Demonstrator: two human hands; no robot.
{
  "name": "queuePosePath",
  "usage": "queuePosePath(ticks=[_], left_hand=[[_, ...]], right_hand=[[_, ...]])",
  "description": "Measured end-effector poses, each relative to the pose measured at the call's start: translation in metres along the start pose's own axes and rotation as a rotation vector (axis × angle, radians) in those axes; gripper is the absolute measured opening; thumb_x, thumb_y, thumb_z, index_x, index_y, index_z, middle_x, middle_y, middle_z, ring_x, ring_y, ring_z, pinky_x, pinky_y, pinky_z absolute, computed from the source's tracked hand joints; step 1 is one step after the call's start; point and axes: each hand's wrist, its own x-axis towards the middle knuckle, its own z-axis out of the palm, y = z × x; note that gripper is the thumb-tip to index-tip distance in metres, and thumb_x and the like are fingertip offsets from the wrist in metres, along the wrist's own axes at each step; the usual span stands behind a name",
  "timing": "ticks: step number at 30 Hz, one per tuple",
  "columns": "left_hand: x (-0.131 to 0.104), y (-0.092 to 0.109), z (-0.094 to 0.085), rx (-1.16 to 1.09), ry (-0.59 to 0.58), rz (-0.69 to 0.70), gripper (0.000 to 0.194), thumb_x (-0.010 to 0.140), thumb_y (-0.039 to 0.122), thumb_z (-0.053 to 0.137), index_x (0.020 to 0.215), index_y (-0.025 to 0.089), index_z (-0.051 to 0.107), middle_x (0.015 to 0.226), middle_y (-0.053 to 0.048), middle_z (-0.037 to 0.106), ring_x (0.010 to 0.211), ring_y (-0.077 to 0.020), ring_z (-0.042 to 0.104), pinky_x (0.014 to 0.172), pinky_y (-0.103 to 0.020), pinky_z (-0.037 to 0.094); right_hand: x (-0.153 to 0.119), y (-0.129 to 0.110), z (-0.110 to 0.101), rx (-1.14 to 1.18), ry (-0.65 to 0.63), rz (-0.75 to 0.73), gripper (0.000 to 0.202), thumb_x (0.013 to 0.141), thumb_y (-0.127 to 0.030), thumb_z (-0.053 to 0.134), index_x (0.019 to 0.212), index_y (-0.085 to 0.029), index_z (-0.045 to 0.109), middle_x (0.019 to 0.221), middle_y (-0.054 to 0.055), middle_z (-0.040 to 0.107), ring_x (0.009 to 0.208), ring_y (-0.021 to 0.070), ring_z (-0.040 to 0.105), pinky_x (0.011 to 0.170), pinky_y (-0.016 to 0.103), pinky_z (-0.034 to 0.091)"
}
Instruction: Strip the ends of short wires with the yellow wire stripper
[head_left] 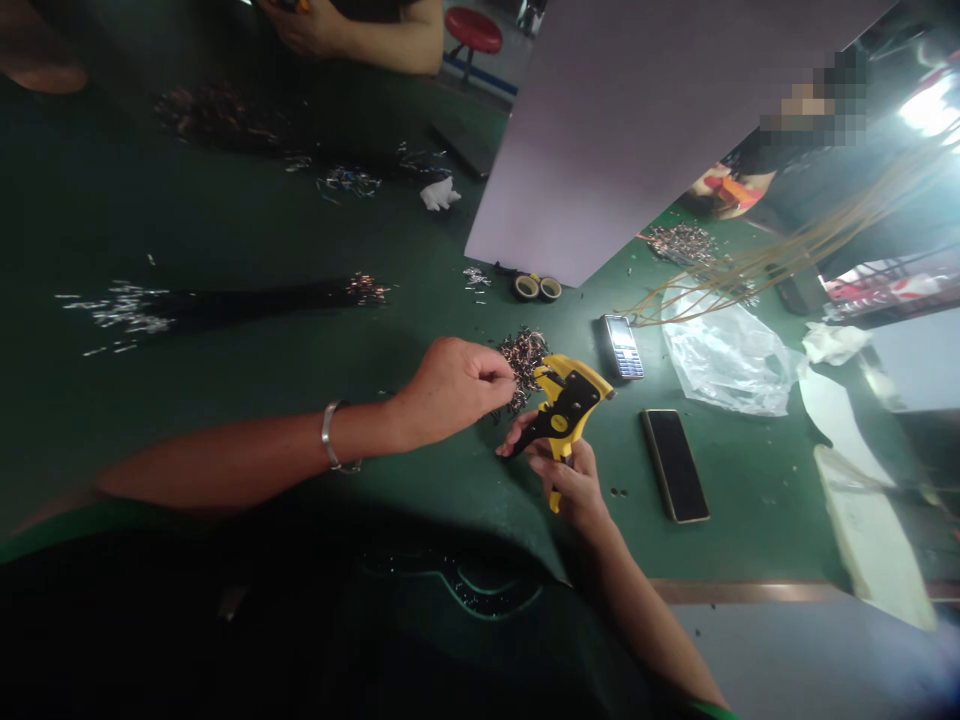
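In my right hand [574, 475] is a yellow and black wire stripper [574, 400], its jaw end tilted up and my fingers wrapped around its handles. My left hand [454, 390], with a silver bracelet on the wrist, is closed in a pinch just left of the stripper's head. Whatever lies between those fingertips is too small or hidden to make out. Beside both hands is a heap of short wire scraps [523, 350] with coppery and dark bits. A bundle of dark wires [255, 300] lies further left, with silvery ends at one side and coppery ends at the other.
A pale upright panel [600, 120] stands beyond the hands, with tape rolls [538, 288] at its foot. To the right lie a keypad phone [622, 347], a smartphone [675, 465] and a clear plastic bag [727, 350]. Across the table, another person's forearm [382, 40] shows.
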Motion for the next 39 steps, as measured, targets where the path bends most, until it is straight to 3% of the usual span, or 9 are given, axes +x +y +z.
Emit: queuePosePath(ticks=[10, 23, 39], left_hand=[[0.003, -0.002, -0.002, 0.024, -0.001, 0.010, 0.019, 0.075, 0.016, 0.057, 0.061, 0.014, 0.070, 0.056, 0.001, 0.061, 0.055, -0.0090, 0.052, 0.051, -0.021, 0.037], [0.016, -0.004, -0.021, -0.003, -0.071, -0.003, 0.014, 0.075, 0.019, 0.063, 0.072, 0.016, 0.077, 0.074, -0.003, 0.075, 0.072, -0.0146, 0.067, 0.066, -0.023, 0.050], [0.027, -0.005, -0.038, 0.041, -0.126, 0.070, 0.011, 0.070, 0.017, 0.066, 0.070, 0.019, 0.077, 0.071, -0.001, 0.073, 0.065, -0.0113, 0.063, 0.066, -0.023, 0.049]], right_hand=[[-0.001, 0.000, 0.000, -0.042, -0.006, -0.045, 0.031, 0.070, -0.030, 0.074, 0.099, -0.023, 0.066, 0.092, 0.005, 0.065, 0.080, 0.0237, 0.063, 0.083, 0.045, 0.052], [-0.002, -0.005, -0.006, -0.017, -0.051, -0.029, 0.034, 0.068, -0.032, 0.074, 0.099, -0.020, 0.066, 0.087, 0.006, 0.065, 0.077, 0.0251, 0.062, 0.079, 0.047, 0.052], [-0.004, -0.005, -0.012, 0.045, -0.126, -0.017, 0.039, 0.068, -0.033, 0.075, 0.103, -0.018, 0.065, 0.089, 0.007, 0.066, 0.076, 0.0249, 0.063, 0.077, 0.047, 0.054]])
